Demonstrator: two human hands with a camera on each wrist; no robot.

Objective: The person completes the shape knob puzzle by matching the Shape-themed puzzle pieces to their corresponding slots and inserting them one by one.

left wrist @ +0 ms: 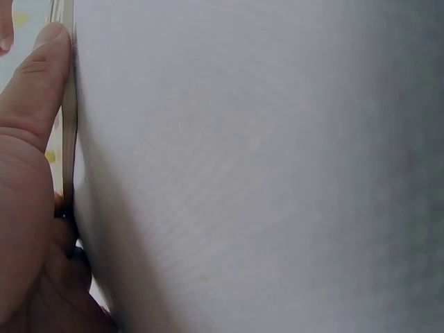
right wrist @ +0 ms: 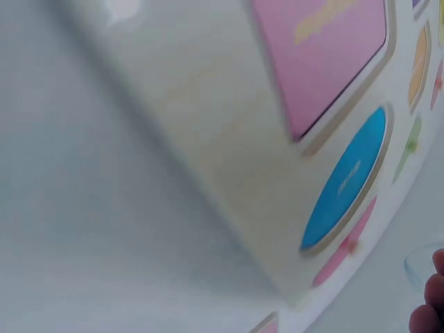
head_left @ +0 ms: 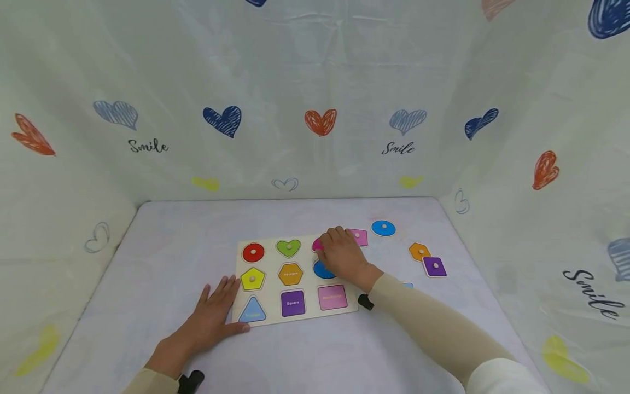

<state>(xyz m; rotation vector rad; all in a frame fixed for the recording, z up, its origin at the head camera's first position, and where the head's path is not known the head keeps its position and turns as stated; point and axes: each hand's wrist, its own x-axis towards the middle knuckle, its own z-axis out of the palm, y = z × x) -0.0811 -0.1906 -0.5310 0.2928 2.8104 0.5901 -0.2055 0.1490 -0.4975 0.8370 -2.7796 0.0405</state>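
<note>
A pale puzzle board [head_left: 270, 298] with several coloured shapes lies on the white table. My left hand [head_left: 209, 317] rests at its left edge, fingers spread and thumb along the near corner; in the left wrist view the thumb [left wrist: 38, 83] presses on the board's side. My right hand [head_left: 344, 257] is over the board's upper right corner, fingers bent downward. It partly covers a magenta piece [head_left: 317, 245] and a blue oval recess [head_left: 322, 269]. In the right wrist view the magenta piece [right wrist: 347, 246] lies in the board, its knob uncovered, with the fingertips [right wrist: 433, 295] apart from it.
Right of the board lie a pink rectangle piece [head_left: 361, 237], a blue oval piece [head_left: 383, 228], an orange hexagon piece [head_left: 418, 251] and a purple square piece [head_left: 435, 266] overlapping it. A bit of light blue piece [head_left: 408, 285] shows behind the right forearm. A heart-print curtain surrounds the table.
</note>
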